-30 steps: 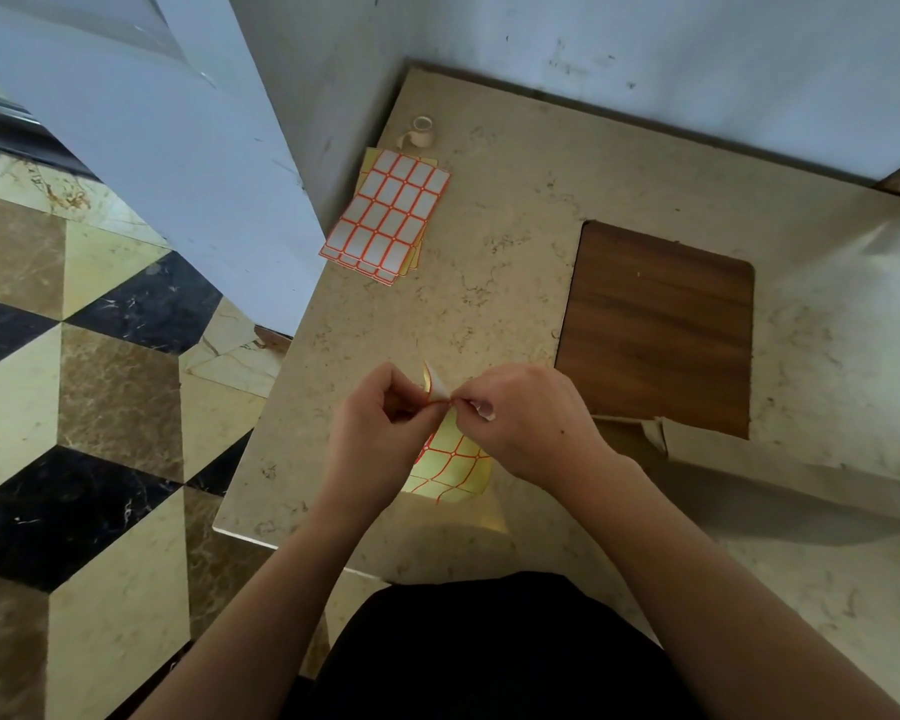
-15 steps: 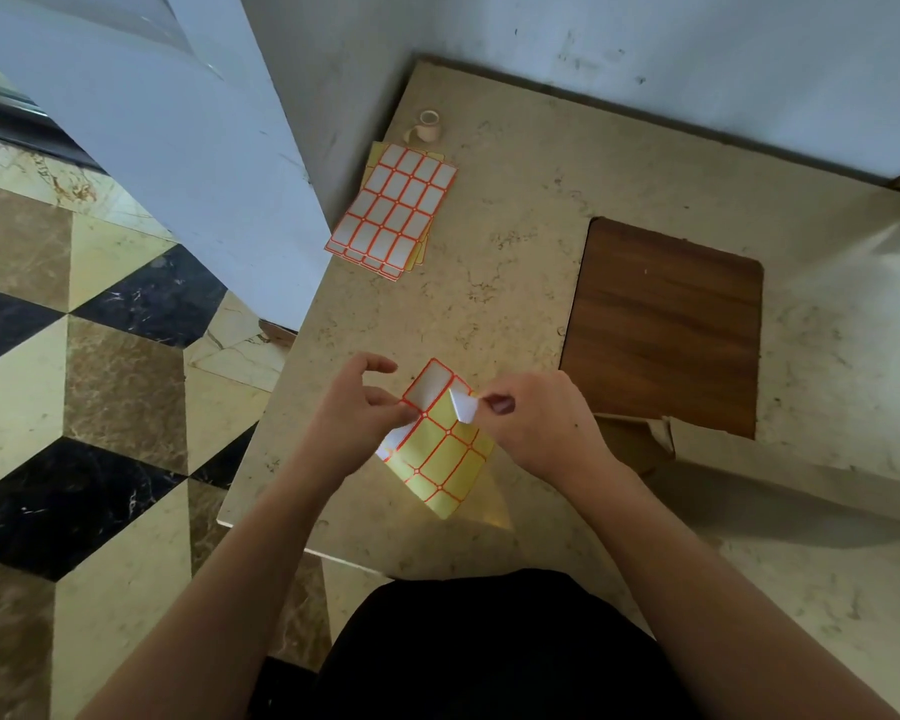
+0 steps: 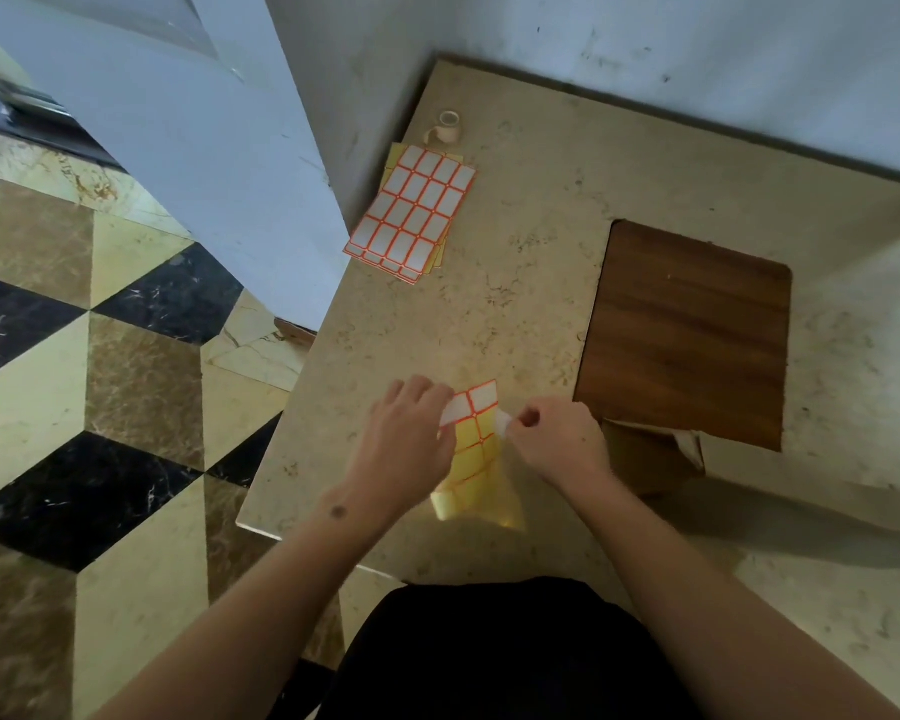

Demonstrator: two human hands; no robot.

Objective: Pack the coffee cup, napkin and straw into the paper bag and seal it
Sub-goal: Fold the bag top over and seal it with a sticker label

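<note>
White sticker (image 3: 503, 423) pinched by right hand (image 3: 559, 444); left hand (image 3: 411, 433) holds sheet (image 3: 474, 449).

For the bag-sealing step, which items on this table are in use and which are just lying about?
In use:
- label sheet, held by the left hand
- peeled label, pinched by the right hand
- paper bag, partly hidden

Lying about:
- spare label sheets
- tape roll
- wooden board

No readable text, brand, number or sign anywhere in your view. The label stickers on the sticker sheet (image 3: 471, 449) you hold are blank white with orange borders, and so are those on the stack of sticker sheets (image 3: 411, 213) by the wall.
</note>
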